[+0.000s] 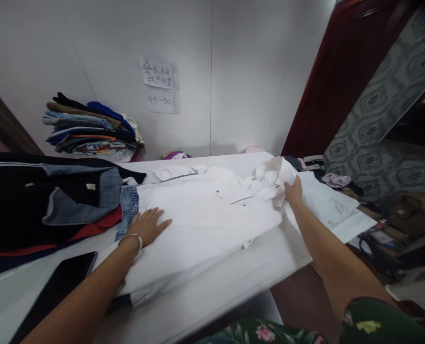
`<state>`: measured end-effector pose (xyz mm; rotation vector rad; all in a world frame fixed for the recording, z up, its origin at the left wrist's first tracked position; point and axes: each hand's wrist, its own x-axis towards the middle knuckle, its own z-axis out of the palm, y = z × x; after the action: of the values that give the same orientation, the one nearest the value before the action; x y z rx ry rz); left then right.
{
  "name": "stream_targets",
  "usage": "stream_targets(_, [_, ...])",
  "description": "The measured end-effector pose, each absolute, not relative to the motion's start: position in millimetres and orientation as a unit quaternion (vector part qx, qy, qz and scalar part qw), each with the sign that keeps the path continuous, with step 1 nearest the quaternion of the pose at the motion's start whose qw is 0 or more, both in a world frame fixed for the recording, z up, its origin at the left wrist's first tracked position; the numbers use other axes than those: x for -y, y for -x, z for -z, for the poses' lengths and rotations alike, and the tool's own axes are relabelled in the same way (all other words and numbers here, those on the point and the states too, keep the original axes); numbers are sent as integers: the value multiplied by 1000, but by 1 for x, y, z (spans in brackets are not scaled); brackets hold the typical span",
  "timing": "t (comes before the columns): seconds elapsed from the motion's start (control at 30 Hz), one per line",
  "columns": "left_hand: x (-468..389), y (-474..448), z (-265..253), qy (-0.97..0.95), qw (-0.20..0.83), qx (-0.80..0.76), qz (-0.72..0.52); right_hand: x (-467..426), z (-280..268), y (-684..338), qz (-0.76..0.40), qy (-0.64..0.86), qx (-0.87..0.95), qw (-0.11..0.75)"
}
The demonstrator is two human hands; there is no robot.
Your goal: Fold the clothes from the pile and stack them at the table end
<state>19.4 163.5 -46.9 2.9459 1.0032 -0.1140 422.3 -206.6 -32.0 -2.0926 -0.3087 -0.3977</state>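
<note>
A white shirt (198,215) with dark-edged pockets and buttons lies spread across the white table. My left hand (149,227), a bracelet at its wrist, rests flat on the shirt's left end with fingers spread. At the collar end on the right, my right hand (293,191) has its fingers closed on the shirt's fabric near the raised collar (277,169). A strip of blue denim (129,210) shows beside my left hand. Under my left forearm lies a dark flat device (69,272), partly hidden.
Dark, red and denim garments (29,205) are heaped on the left. A stack of folded clothes (90,129) stands against the wall. White sheet material (330,205) hangs over the table's right side. Handwritten paper signs (160,76) are on the wall; boxes (409,215) sit at right.
</note>
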Motion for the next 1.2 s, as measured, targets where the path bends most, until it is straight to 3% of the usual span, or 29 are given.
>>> stream_targets(0.1, [-163,-20,46,-946,10,-322,37,202,39,-386,184,858,210,432])
stream_targets(0.3, [-161,-22,45,-945,20,-325,40,196,80,-332,-10,812,447,375])
stream_targets(0.4, [-165,-22,38,-942,62,-328,28,196,88,-330,5,804,443,395])
stream_targets(0.53, [-164,-9,11,-914,193,-352,-58,204,79,-324,84,789,367,485])
stream_targets(0.67, [-132,25,-12,-905,220,-338,-137,225,67,-298,181,759,369,505])
stream_targets(0.83, [-78,60,6,-962,153,-171,-146,247,74,-261,141,768,502,372])
stream_targets(1.0, [-66,65,34,-979,54,-144,-132,249,82,-261,147,812,512,238])
stream_targets(1.2, [-66,66,36,-987,-8,-110,-119,244,72,-279,173,844,462,211])
